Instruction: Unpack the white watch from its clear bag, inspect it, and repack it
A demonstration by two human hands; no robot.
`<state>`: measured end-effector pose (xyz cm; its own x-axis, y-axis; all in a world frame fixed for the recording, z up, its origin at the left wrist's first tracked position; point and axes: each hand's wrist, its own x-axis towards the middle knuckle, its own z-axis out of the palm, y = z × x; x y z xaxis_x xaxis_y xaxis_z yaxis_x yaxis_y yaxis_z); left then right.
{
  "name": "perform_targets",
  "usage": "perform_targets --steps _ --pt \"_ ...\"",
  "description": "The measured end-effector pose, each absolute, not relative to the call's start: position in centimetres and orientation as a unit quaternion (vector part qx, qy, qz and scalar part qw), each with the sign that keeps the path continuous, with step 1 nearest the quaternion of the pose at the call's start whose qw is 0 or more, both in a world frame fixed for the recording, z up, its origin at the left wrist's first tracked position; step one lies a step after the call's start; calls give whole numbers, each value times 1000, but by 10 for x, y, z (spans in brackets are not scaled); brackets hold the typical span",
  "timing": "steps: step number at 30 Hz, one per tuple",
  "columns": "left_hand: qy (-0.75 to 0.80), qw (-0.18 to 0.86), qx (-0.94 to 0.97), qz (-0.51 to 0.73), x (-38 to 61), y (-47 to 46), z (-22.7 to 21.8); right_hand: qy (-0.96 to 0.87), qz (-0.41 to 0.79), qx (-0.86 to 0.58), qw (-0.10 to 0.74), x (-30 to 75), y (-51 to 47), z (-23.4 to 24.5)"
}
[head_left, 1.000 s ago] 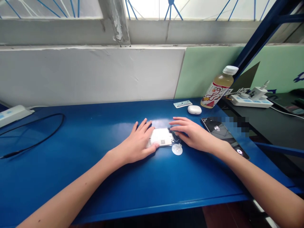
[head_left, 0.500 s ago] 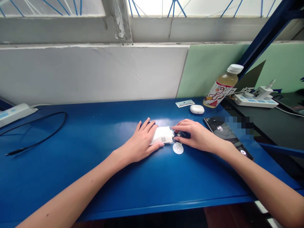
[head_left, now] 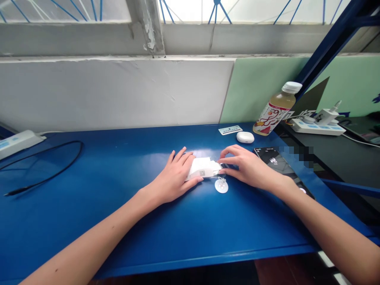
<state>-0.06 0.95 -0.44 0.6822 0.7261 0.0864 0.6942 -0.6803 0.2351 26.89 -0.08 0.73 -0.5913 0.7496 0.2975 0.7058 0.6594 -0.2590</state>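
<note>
Lying open, the left hand [head_left: 174, 179] pins a code-printed white packet [head_left: 199, 166]; the right hand [head_left: 244, 165] pinches its end.

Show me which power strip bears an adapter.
The power strip on the dark surface at the picture's right: a white adapter stands on it. The other power strip, at the left edge, shows no adapter in its visible part.

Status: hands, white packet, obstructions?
Left hand spread on white packet. Right hand at packet's right end, grip unclear. Nearest loose item: round white disc, just nearside.
</note>
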Motion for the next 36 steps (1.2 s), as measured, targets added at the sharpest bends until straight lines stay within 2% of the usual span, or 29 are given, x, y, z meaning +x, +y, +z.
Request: perform_targets --steps 7,15,24,36 --pt "392 93 911 86 0 12 -5 -890 68 -428 140 284 0 21" --pt "377 89 917 96 1 9 -4 -881 117 -416 193 265 -5 5" --pt "383 73 916 88 0 11 -4 -891 117 -407 163 269 -4 9" --pt "395 131 901 123 -3 10 1 -885 128 -412 176 263 -6 2"
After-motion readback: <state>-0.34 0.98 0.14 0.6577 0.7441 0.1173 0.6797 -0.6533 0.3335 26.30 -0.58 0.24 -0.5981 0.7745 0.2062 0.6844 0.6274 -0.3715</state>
